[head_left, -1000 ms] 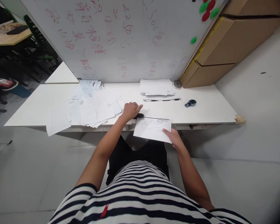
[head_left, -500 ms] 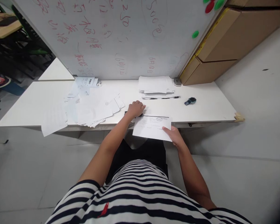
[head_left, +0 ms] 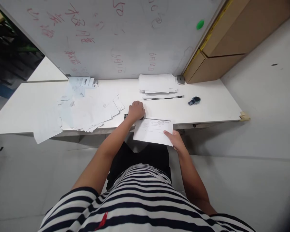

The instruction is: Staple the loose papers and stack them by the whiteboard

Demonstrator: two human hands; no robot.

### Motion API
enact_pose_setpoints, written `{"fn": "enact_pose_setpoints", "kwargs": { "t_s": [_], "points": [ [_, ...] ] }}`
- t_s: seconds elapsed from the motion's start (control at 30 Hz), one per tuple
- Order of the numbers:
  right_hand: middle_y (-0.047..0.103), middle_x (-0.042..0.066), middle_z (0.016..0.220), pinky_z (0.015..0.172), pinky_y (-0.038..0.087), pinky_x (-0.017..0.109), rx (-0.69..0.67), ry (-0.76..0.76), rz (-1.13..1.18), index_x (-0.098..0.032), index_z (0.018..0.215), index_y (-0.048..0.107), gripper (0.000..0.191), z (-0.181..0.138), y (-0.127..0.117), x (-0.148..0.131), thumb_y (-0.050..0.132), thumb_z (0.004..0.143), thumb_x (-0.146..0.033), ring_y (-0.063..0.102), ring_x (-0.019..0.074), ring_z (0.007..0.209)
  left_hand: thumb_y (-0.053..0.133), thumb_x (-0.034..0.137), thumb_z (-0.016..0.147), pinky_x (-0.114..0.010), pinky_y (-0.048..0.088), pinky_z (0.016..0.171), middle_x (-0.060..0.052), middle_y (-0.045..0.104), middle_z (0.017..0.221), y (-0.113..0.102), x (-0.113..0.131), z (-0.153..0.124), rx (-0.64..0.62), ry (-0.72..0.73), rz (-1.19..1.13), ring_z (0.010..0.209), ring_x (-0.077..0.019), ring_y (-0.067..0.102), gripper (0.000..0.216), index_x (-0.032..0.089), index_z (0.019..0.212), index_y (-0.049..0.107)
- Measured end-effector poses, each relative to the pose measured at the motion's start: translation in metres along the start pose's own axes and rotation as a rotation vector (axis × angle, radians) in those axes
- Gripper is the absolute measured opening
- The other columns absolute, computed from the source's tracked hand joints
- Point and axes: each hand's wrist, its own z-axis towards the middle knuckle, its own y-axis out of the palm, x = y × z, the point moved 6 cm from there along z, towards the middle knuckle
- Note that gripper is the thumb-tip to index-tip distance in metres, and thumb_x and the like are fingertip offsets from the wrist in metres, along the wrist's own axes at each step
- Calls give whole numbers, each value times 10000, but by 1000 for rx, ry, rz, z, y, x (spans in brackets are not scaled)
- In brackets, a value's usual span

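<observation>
My left hand (head_left: 135, 111) rests closed on top of a small black object (head_left: 126, 116) near the front edge of the white table (head_left: 212, 111); I cannot name the object. My right hand (head_left: 174, 140) pinches the lower right corner of a white printed sheet (head_left: 151, 130) that hangs partly over the table's front edge, touching the black object at its upper left. I wear a black-and-white striped shirt.
A loose spread of papers (head_left: 84, 109) covers the table's left half. A neat paper stack (head_left: 157, 83) sits at the back, a pen (head_left: 163, 97) before it, a small dark device (head_left: 194, 101) to the right. A whiteboard (head_left: 111, 35) and cardboard boxes (head_left: 219, 54) stand behind.
My left hand's fingers have curled down from reaching forward into a closed grip on the black object. The sheet and right hand stay almost where they were; the camera tilted down slightly.
</observation>
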Motion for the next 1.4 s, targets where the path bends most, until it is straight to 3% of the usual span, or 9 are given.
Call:
{"fn": "enact_pose_setpoints", "kwargs": {
  "t_s": [0.13, 0.27, 0.33, 0.47, 0.57, 0.63, 0.97, 1.1, 1.4],
  "points": [
    [730, 106, 988, 692, 567, 320, 12, -3, -8, -131, 955, 700, 414, -1, 0, -1, 752, 672, -429, 702, 248, 829, 331, 416, 942, -412, 432, 832, -98, 621, 1039, -18, -2, -7, 91, 2, -171, 1030, -272, 523, 327, 208, 969, 582],
    [733, 107, 971, 694, 568, 338, 9, -20, -2, -132, 950, 695, 417, 0, -1, -3, 754, 663, -430, 702, 256, 823, 198, 382, 987, -370, 382, 949, -68, 624, 1089, -47, -7, -29, 339, 91, -284, 1096, -211, 506, 414, 219, 1019, 578],
    [724, 99, 1017, 738, 565, 350, -8, -50, 19, -149, 989, 686, 433, 0, 0, -4, 749, 667, -432, 698, 254, 861, 209, 357, 987, -383, 346, 996, -68, 622, 1110, -54, -16, -44, 394, 94, -269, 1135, -207, 489, 396, 221, 1026, 580],
    [704, 88, 1093, 814, 553, 365, -25, -87, 67, -176, 1061, 660, 469, -1, 4, -6, 743, 674, -427, 684, 254, 944, 383, 415, 931, -397, 363, 992, -65, 626, 1095, -43, -38, -68, 238, 97, -238, 1123, -227, 505, 299, 227, 1037, 590],
    [708, 86, 1083, 809, 561, 375, -19, -65, 80, -180, 1065, 656, 469, 1, 6, -3, 746, 673, -421, 686, 260, 943, 506, 490, 852, -362, 427, 920, -62, 602, 1137, -32, -48, -81, 106, 93, -316, 1088, -230, 535, 375, 232, 1119, 560],
    [710, 81, 1079, 805, 565, 375, -13, -54, 83, -183, 1066, 656, 463, 1, 7, -2, 745, 675, -415, 688, 260, 939, 542, 505, 822, -330, 454, 871, -49, 591, 1150, -29, -50, -86, 85, 81, -384, 1057, -216, 554, 412, 244, 1141, 541],
    [700, 90, 1103, 832, 556, 375, -10, -66, 73, -174, 1053, 660, 450, -5, 10, -14, 740, 685, -420, 676, 261, 974, 580, 476, 797, -332, 470, 774, -29, 620, 995, -24, -53, -83, 121, -14, -423, 919, -209, 583, 312, 243, 1005, 580],
    [699, 97, 1103, 832, 552, 378, 31, -93, 36, -172, 1050, 664, 454, -11, 4, -21, 733, 690, -440, 672, 267, 979, 563, 483, 827, -336, 460, 785, -39, 618, 990, -23, -60, -83, 204, -81, -416, 928, -208, 577, 302, 236, 999, 570],
    [677, 100, 1155, 825, 548, 375, 109, -208, -20, -198, 1144, 641, 521, -69, -22, -61, 729, 712, -476, 655, 285, 1012, 547, 420, 851, -335, 443, 862, -48, 605, 1058, -23, -71, -82, 346, -117, -408, 1003, -195, 563, 255, 231, 1023, 545]
  ]
}}
